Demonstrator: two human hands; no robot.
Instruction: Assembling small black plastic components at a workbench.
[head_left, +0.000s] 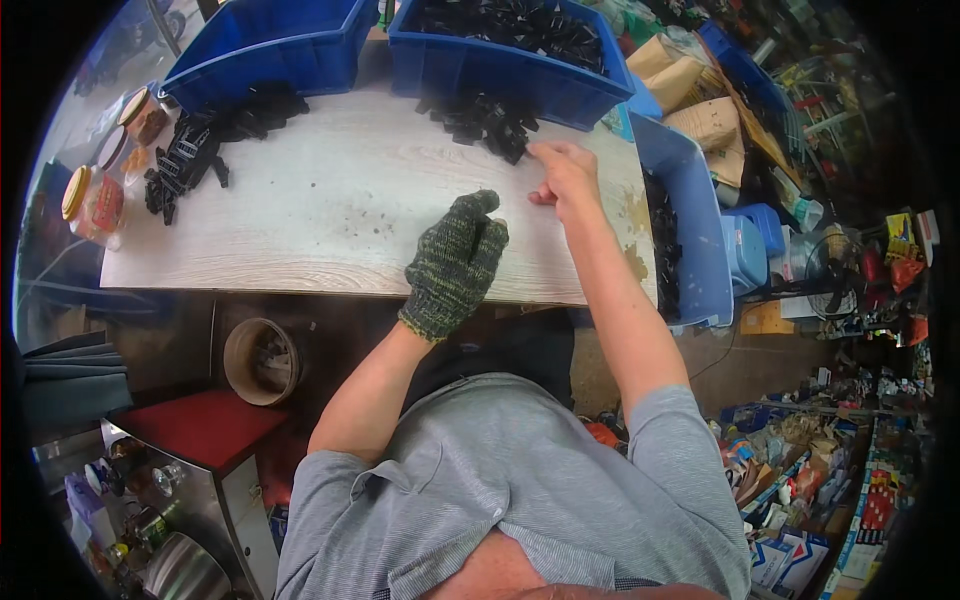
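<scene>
Pieces of black plastic [485, 122] lie on the bench [290, 225] at upper centre, seemingly for easy reach by the right hand [568, 180], its grip parted beside them; whether the curled, gloved left hand [455, 262] holds anything, I cannot tell.

A pale wood-grain table [290, 225] spans the upper middle of the frame, its surface specked near the centre and worn along the right edge. A blue bin [265, 80] stands at upper left, another blue bin [500, 72] at upper centre. A heap of black parts [188, 150] lies at upper left, a second heap of black parts [490, 125] at upper centre. Lidded jars [97, 205] line the left edge.
</scene>
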